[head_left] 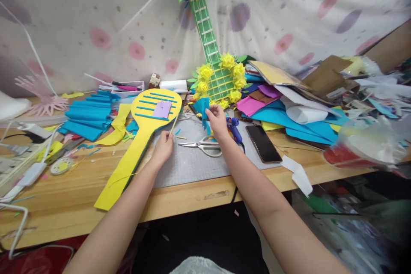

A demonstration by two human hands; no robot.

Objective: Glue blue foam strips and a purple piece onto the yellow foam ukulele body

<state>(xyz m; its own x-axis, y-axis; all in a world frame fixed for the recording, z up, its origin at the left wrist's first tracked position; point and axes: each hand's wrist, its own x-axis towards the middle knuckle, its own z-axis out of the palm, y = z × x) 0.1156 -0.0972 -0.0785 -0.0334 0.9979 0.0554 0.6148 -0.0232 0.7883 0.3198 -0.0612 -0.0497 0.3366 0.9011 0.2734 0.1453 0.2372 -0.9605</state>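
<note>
My left hand (163, 150) is closed on a thin wooden stick (174, 123) that points up and away from me. In my right hand (216, 120) a piece of blue crepe paper (203, 111) is pinched between the fingers. Left of my left hand lies a yellow guitar-shaped cutout (138, 141) with blue strips across its round end and a purple paper square (162, 109) on it. Under my right wrist sit scissors (205, 146) on a grey cutting mat (189, 167). A blue glue gun (234, 128) is just right of that hand.
A green paper guitar (209, 38) with yellow flowers leans at the back. Blue crepe strips (88, 113) lie left, near a power strip (19, 162). To the right are a phone (263, 143), stacked coloured paper (293, 122) and a red-and-white tub (349, 147).
</note>
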